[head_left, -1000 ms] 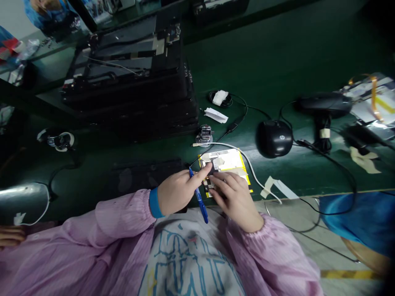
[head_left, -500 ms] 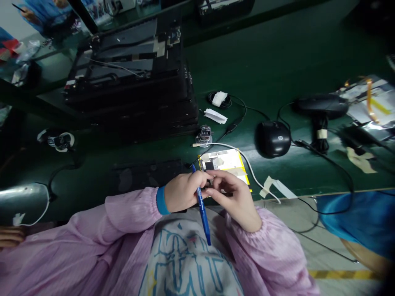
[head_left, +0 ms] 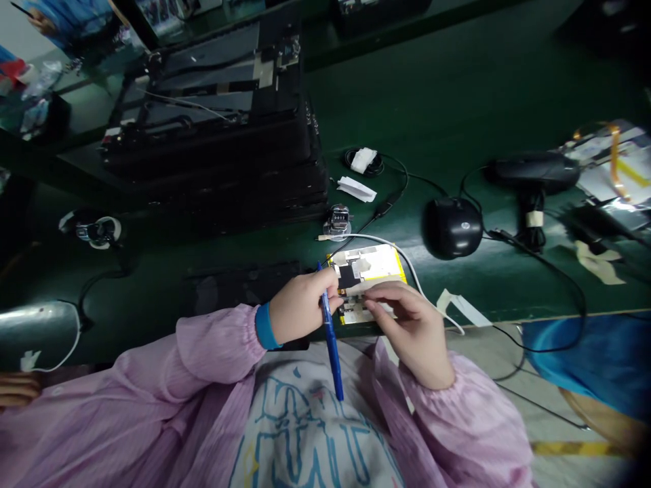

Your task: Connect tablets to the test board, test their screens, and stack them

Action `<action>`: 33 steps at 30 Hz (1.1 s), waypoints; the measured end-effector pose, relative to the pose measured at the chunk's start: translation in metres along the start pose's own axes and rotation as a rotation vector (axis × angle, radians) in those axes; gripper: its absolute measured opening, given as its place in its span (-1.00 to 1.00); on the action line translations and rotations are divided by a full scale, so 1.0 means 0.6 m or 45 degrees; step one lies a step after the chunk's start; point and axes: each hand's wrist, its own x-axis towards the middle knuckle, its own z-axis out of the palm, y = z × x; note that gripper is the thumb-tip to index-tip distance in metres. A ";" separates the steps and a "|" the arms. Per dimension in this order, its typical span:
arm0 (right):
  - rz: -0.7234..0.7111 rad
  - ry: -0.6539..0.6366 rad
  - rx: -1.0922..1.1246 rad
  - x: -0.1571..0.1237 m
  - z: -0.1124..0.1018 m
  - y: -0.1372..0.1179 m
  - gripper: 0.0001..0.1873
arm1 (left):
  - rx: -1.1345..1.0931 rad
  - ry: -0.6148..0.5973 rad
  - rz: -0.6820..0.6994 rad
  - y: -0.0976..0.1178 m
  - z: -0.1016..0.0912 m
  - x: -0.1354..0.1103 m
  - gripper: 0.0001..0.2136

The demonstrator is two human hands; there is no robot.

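My left hand (head_left: 302, 305), with a blue band at its wrist, is closed around a blue pen (head_left: 331, 346) that slants down toward my lap. Its thumb and forefinger tips reach the left side of a flat, yellow-edged pack (head_left: 381, 261), which looks like a battery. Over the pack's lower right part is my right hand (head_left: 414, 325), thumb and forefinger close together; whatever they pinch, if anything, is too small to make out. Dark parts and tan tape show on the pack between the hands.
Behind my left hand rises a stack of black device housings (head_left: 213, 149). A small metal counter (head_left: 338, 220) and a white cable (head_left: 407, 261) lie beyond the pack. To the right are a black mouse (head_left: 454, 227), a handheld scanner (head_left: 534, 173) and tape strips (head_left: 468, 310).
My right hand has moved right and apart from my left hand, uncovering more of the pack between them. My left hand keeps the pen and has shifted only slightly.
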 end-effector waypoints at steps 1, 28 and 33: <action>-0.067 -0.001 -0.140 -0.003 0.001 0.009 -0.91 | 0.087 0.004 -0.010 -0.003 -0.001 0.000 -0.80; -0.559 -0.247 -0.889 -0.025 0.017 0.047 -0.63 | 0.586 -0.195 -0.217 0.001 -0.002 0.034 -0.95; -0.553 -0.253 -0.895 -0.026 0.017 0.047 -0.64 | 0.660 -0.209 -0.209 0.000 0.001 0.033 -0.90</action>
